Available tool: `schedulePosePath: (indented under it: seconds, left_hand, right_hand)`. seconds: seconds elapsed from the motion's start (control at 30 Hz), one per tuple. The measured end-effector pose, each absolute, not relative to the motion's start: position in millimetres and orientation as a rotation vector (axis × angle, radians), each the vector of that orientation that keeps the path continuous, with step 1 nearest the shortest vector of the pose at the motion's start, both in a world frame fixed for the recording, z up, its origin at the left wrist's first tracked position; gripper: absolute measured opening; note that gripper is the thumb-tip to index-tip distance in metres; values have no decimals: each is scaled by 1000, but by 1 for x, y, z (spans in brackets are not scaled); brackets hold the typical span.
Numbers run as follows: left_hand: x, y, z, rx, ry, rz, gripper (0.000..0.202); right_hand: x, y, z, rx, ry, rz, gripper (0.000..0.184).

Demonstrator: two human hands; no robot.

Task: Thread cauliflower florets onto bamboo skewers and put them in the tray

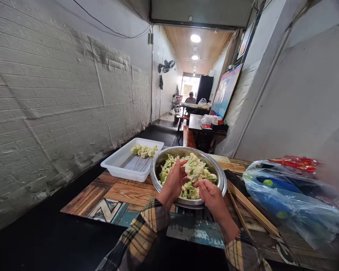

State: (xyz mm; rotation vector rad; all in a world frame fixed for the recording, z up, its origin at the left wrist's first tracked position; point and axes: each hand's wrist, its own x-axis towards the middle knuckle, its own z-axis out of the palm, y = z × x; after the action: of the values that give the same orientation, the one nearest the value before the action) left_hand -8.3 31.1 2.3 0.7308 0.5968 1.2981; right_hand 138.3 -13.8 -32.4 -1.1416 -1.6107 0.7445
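A wide steel bowl (222,177) full of cut cauliflower (165,171) stands in front of me on the table. My left hand (173,180) is over the bowl, its fingers curled round the side of a pale cauliflower floret (194,167). Just below that floret, my right hand (211,195) is closed in a pinch; what sits between its fingertips is too small to make out. Left of the bowl is a white plastic tray (121,171) with cauliflower on thin skewers (144,151) at its far side. A bundle of bamboo skewers (252,205) lies right of the bowl.
On the right, a clear plastic bag (293,203) covers blue and green things, with red packaging (299,163) behind it. The patterned wooden tabletop (132,194) ends near my body. Farther off are more tables (196,122) and a seated person (190,98). A brick wall runs along the left.
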Motion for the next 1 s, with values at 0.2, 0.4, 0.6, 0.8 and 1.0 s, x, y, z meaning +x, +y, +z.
schedulePosePath:
  seconds: [0.2,0.4,0.6,0.8,1.0]
  left_hand:
    - [-8,19,-5,900,533,1252,40]
    - [-8,19,-7,945,524,1294,29]
    - [-13,26,-14,868,537,1441,25]
    - [-11,21,-14,931,512,1444,25]
    - [-10,21,-15,923,538,1441,28]
  right_hand:
    - [131,-15,-27,-1113,-1495,858,44]
    - [132,-11,-30,-1125,-1573,835,44]
    - [143,-14,-33,-1140,-1663,738,37]
    - [139,-19,-25,-1183,-1761,680,26]
    - [134,-21,-24,-1204,-1825,635,24]
